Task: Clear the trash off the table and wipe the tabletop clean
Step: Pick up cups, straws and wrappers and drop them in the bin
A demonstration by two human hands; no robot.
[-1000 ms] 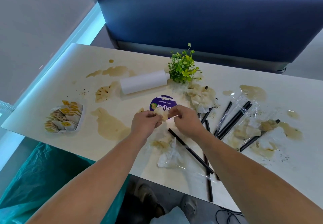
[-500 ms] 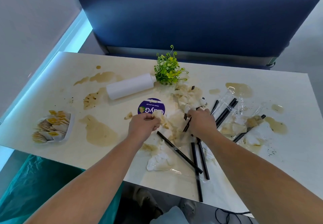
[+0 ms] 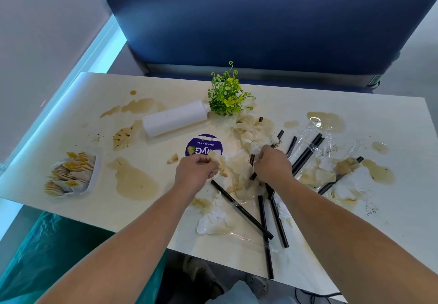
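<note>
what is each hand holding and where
Left hand grips a crumpled stained tissue by its near edge. Right hand grips a black straw around its middle, together with soggy tissue.

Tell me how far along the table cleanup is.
Barely started: nothing looks cleared yet. In hand: the left hand and right hand each grip soiled tissues mid-table. Left: black straws, clear wrappers, more tissue on the right, then wiping the brown spills off the table.

Both bare forearms forward, left hand and right hand close together, fingers curled.
</note>
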